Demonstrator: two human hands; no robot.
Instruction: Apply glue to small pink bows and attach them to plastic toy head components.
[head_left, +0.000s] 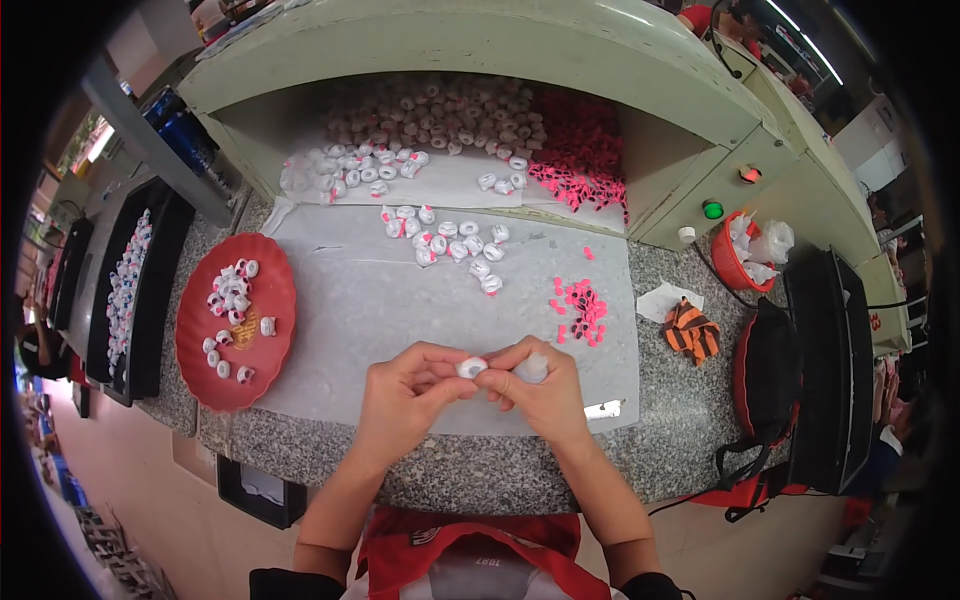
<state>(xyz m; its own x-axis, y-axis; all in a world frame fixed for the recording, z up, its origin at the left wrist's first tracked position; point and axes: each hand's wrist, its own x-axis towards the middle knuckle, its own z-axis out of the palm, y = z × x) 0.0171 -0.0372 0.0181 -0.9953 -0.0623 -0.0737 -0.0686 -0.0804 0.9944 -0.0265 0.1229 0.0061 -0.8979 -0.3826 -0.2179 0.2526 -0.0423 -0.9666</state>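
Head view: both hands, left hand (pixel 400 392) and right hand (pixel 540 392), pinched on small white ring (pixel 471 368); red plate (pixel 275 300) of white rings beside.

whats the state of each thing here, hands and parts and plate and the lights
left hand: fingers pinch the white ring
right hand: fingers pinch the same ring
white ring: held between both hands, above the sheet
red plate: holds a few white rings
pink parts: loose pile on the sheet
green light: lit
red light: lit

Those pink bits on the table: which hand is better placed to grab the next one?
Probably the right hand: the loose pink pieces lie just beyond it, while the left hand sits nearer the red plate.
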